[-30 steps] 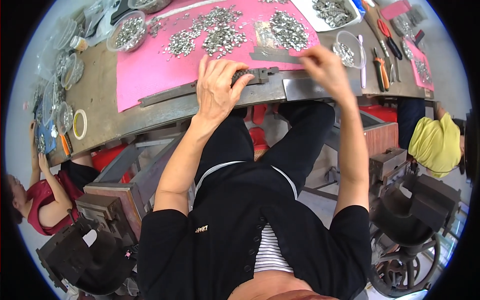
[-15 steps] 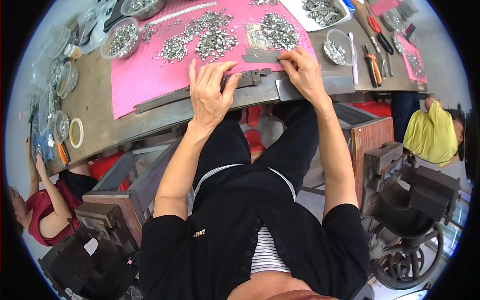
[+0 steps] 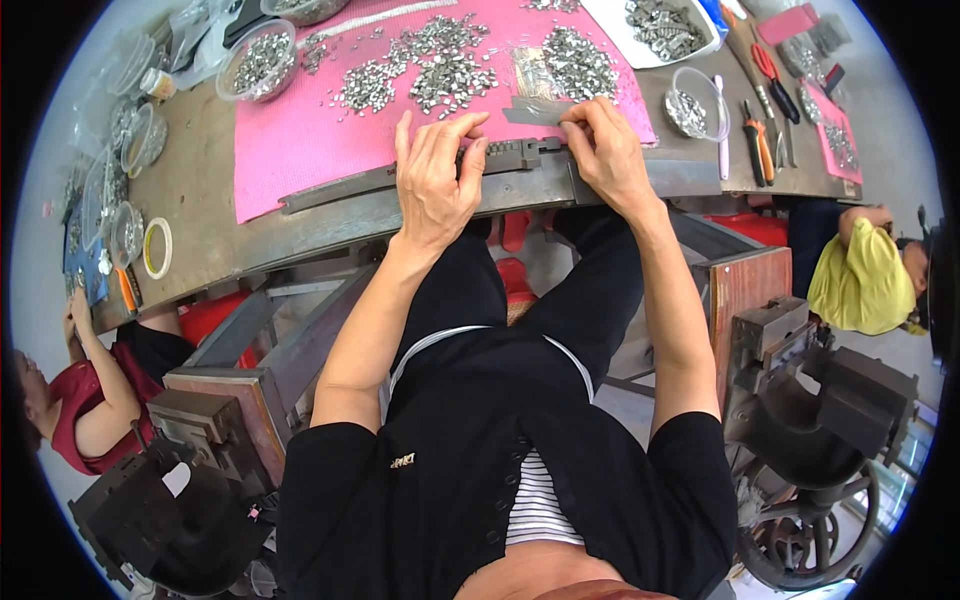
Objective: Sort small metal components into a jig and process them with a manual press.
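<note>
A long dark metal bar fixture (image 3: 345, 188) lies along the near edge of the pink mat (image 3: 275, 165). My left hand (image 3: 437, 190) rests over this bar, its thumb and fingers apart and curved. A row of small dark pieces shows beside the left thumb, partly hidden by the hand. At the bar's right end, my right hand (image 3: 610, 158) has thumb and forefinger pinched together; what sits between them is too small to make out. Just beyond those fingertips lies a flat grey strip (image 3: 532, 111). Small shiny metal pieces (image 3: 452, 82) are heaped on the mat, with another pile (image 3: 580, 65) farther right.
A clear tub (image 3: 258, 65) of metal pieces stands left, a smaller cup (image 3: 688, 108) right, and a white tray (image 3: 665, 32) behind. Orange-handled pliers (image 3: 756, 150) and red-handled pliers (image 3: 768, 75) lie right. A tape roll (image 3: 157, 248) is left. People sit at both sides.
The whole view has shifted slightly, so the bench appears a little right and higher. Both hands keep nearly the same pose at the bar. The left co-worker's hands have come closer together.
</note>
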### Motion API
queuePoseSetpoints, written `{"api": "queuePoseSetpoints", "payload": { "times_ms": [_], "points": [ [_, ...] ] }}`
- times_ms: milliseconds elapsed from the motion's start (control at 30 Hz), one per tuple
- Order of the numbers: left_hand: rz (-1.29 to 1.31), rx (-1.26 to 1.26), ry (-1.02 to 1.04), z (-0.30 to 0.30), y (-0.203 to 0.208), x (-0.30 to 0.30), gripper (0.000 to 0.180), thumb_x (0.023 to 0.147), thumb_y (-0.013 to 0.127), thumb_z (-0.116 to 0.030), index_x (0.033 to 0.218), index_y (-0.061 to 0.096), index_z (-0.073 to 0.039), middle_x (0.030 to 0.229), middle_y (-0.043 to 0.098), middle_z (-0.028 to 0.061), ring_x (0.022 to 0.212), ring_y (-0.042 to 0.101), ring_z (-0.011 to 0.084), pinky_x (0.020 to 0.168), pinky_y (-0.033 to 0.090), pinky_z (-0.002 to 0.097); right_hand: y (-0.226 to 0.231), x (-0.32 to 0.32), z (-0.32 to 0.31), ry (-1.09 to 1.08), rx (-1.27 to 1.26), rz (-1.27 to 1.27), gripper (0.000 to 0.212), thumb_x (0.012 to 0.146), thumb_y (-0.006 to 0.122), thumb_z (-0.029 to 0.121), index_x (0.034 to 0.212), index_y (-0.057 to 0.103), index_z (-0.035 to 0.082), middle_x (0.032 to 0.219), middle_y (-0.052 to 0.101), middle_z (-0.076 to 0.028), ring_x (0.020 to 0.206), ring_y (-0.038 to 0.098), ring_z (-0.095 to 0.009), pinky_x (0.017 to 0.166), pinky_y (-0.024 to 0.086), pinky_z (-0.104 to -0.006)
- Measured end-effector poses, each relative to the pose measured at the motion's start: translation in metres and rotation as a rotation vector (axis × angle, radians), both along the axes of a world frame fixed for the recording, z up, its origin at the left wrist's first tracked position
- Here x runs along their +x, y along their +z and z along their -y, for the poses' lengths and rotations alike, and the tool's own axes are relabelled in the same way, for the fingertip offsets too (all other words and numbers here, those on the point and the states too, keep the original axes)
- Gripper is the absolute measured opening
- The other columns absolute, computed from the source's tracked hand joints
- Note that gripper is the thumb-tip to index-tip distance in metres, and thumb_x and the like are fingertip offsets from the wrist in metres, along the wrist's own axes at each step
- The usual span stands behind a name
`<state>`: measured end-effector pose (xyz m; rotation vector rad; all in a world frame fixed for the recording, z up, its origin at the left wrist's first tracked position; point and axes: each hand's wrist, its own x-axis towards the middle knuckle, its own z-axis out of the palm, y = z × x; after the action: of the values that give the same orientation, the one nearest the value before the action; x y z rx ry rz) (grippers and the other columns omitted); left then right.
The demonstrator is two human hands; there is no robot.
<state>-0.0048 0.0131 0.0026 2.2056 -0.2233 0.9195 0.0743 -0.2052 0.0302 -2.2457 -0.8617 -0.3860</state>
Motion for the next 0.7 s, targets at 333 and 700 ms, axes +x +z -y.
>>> {"api": "queuePoseSetpoints", "payload": {
  "times_ms": [333,700],
  "points": [
    [0.003,0.005,0.004,0.0,0.0,-0.002,0.032,0.092,0.07,-0.007,0.123,0.067,-0.009,0.095,0.07,0.0026,0.087,0.067,0.0195,0.114,0.034,0.0524,0.011,-0.016,-0.027,0.258,-0.311,0.3,0.016,0.082,0.067,0.008,0.095,0.06,0.003,0.097,0.057,-0.01,0.094,0.057,-0.027,0.082,0.044,-0.0389],
    [-0.03,0.023,0.059,-0.038,0.014,-0.01,0.029,0.096,0.065,-0.015,0.124,0.067,-0.008,0.114,0.07,0.0102,0.11,0.065,0.0291,0.117,0.028,0.0577,0.006,-0.02,-0.023,0.317,-0.367,0.464,0.026,0.078,0.065,0.01,0.103,0.063,0.004,0.107,0.06,-0.01,0.105,0.059,-0.027,0.095,0.045,-0.0407]
  ]
}}
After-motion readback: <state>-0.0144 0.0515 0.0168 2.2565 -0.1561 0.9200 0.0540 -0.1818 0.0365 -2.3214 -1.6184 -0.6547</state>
